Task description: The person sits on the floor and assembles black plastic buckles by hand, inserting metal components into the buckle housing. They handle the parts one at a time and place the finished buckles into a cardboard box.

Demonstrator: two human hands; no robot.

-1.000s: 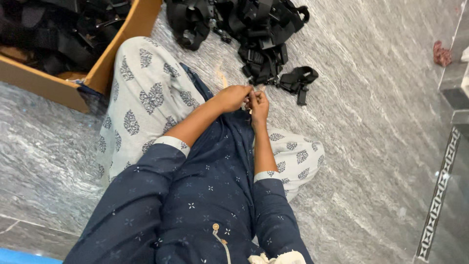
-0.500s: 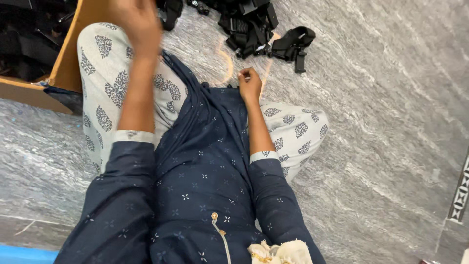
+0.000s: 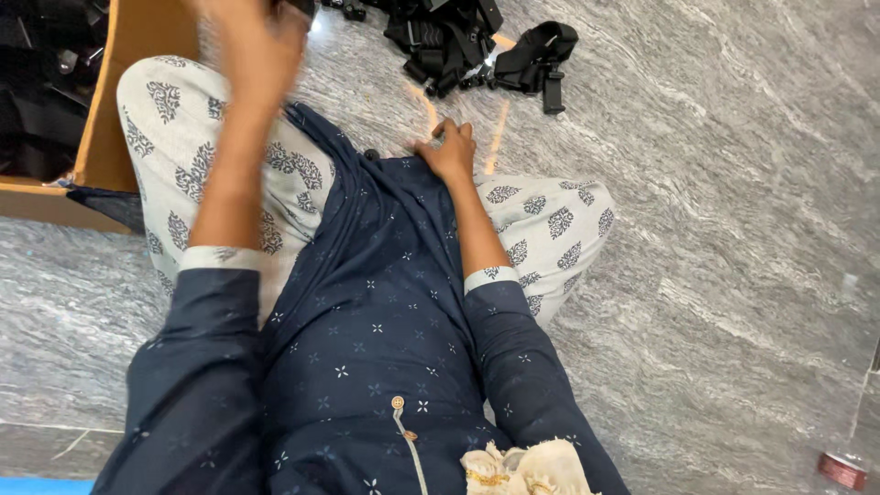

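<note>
From the head view, the left hand [image 3: 252, 46] was raised and blurred, reaching up toward the straps [image 3: 440, 37] and the box [image 3: 137, 55] beside them; whether its grip was open or held anything could not be told. The right hand [image 3: 449, 151] rested on the tunic [image 3: 385, 275] with fingers loosely curled, seemingly empty. The loose strap [image 3: 541, 60] lay on the floor [image 3: 715, 229] beyond that hand, so fetching it would call for a forward reach.
</note>
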